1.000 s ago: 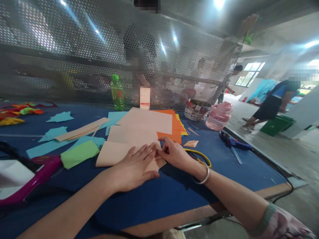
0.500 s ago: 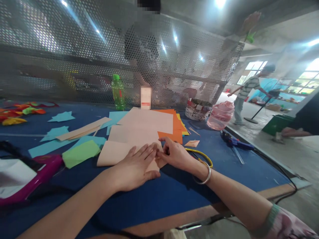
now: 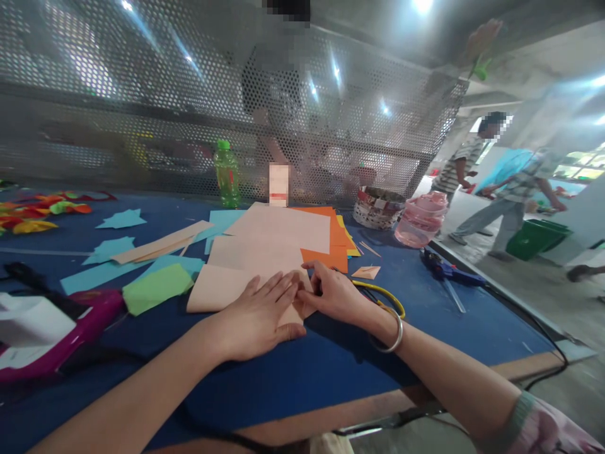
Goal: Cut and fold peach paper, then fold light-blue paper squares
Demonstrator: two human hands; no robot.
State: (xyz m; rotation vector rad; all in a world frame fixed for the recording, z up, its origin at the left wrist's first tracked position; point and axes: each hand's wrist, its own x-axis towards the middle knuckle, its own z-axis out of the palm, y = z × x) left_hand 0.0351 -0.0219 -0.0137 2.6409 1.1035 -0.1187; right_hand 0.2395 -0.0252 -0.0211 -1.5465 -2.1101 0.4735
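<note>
A sheet of peach paper (image 3: 220,287) lies on the blue table, its near part folded over and its left end curving up. My left hand (image 3: 258,315) rests flat across the fold with its fingers stretched out. Just to the right, my right hand (image 3: 331,291) pinches the folded edge of the same paper between thumb and forefinger; the fingertips of both hands almost meet. More peach sheets (image 3: 302,230) lie behind, over orange paper (image 3: 326,258). Partly hidden by my right wrist is a yellow loop-shaped handle (image 3: 390,296).
Blue paper stars (image 3: 121,219), peach strips (image 3: 161,243) and green paper (image 3: 158,289) lie left, beside a magenta and white object (image 3: 89,325). A green bottle (image 3: 227,176), a basket (image 3: 377,208), a pink container (image 3: 420,221) and a blue glue gun (image 3: 451,272) stand or lie around. People walk at right.
Both hands keep their place on the paper. The view has shifted slightly. In the background at right, a second walking person now shows beside the green bin.
</note>
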